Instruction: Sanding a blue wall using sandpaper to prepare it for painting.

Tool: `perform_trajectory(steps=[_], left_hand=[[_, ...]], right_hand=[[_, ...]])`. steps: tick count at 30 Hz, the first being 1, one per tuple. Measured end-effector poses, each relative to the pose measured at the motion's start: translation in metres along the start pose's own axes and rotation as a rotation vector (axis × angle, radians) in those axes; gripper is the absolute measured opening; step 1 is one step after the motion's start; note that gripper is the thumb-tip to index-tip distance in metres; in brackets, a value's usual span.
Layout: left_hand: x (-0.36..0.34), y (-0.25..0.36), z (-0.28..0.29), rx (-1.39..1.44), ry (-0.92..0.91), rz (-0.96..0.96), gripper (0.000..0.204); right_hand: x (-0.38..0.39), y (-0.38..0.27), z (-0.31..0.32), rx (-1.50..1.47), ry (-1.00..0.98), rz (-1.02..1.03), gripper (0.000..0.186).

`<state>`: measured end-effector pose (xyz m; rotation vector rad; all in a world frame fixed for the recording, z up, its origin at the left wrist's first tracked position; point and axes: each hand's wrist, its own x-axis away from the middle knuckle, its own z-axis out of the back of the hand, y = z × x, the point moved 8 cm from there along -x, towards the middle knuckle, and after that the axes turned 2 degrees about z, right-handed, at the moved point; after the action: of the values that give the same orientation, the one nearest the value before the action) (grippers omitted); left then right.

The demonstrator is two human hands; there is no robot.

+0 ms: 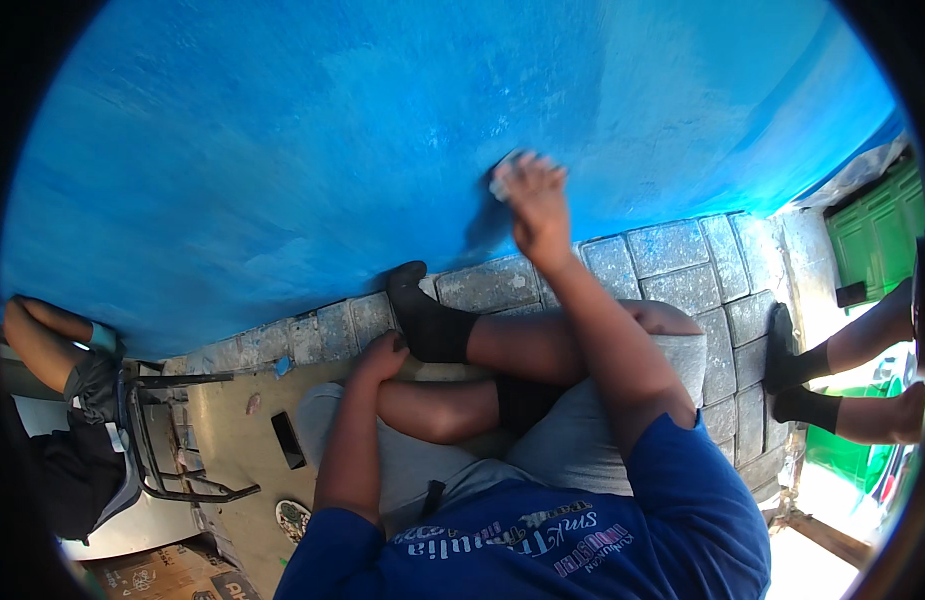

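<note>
My right hand (pixel 538 205) is raised against a blue painted wall (pixel 332 150), its fingers blurred by motion. A small pale, flat piece (pixel 500 178) is pressed between the fingers and the wall; its kind cannot be made out. My left hand (pixel 384 355) rests low, beside my foot in a black sock (pixel 427 320). Its fingers are mostly hidden, and nothing shows in it. I sit with my legs folded, close to the base of the wall.
Grey paving blocks (pixel 672 265) run along the wall's foot. A black phone (pixel 288 440) lies on the floor at left, near a metal-framed chair (pixel 147 440) and another person's arm (pixel 42 340). Another person's socked feet (pixel 797 365) are at right, near a green crate (pixel 877 235).
</note>
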<state>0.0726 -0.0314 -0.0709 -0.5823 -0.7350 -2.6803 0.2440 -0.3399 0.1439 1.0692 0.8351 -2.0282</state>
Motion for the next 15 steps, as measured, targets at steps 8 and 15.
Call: perform_trajectory(steps=[8, 15], left_hand=[[0.011, -0.002, 0.001, 0.039, 0.001, 0.052, 0.042], [0.000, -0.006, -0.002, -0.049, 0.014, 0.028, 0.041]], right_hand=[[-0.039, 0.015, 0.045, 0.097, 0.339, -0.188, 0.058], [0.020, -0.017, -0.037, -0.023, -0.181, 0.048, 0.049]])
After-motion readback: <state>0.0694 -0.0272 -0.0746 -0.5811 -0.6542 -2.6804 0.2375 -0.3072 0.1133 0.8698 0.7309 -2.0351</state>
